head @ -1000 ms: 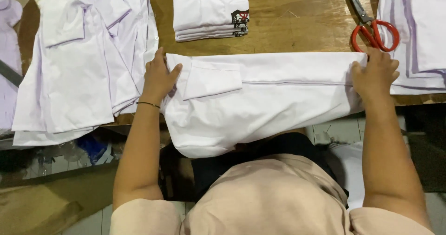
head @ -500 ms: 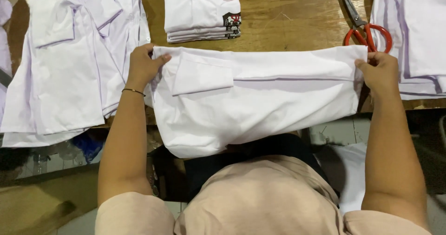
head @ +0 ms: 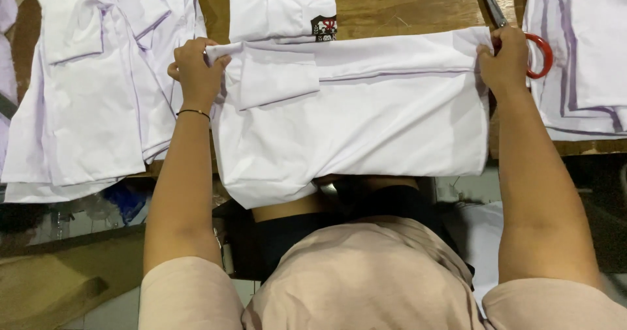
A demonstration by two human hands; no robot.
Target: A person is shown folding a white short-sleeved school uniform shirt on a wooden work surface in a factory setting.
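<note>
**Both hands grip the ends of a folded white shirt**

Head view: The left hand [head: 196, 69] pinches the shirt's [head: 366, 121] upper left corner, fingers curled around the cloth. The right hand [head: 504, 59] clasps the upper right corner the same way, its fingers closed on the fabric edge. The shirt lies stretched between them, its long axis running left to right across the wooden table [head: 405, 7]. Its folded top edge faces away from the person; the lower part hangs over the near table edge toward the person's lap. A pocket [head: 277, 78] sits near the left end, just beside the left hand.

Behind the shirt's top edge, touching or just overlapped by it, lies a folded stack [head: 281, 7] of white shirts with a small badge. Red-handled scissors [head: 529, 43] rest just behind the right hand, blades pointing away from the person. Loose white shirts are spread in a left pile [head: 91, 95], and a right pile [head: 581, 49] sits at the table's other end.
</note>
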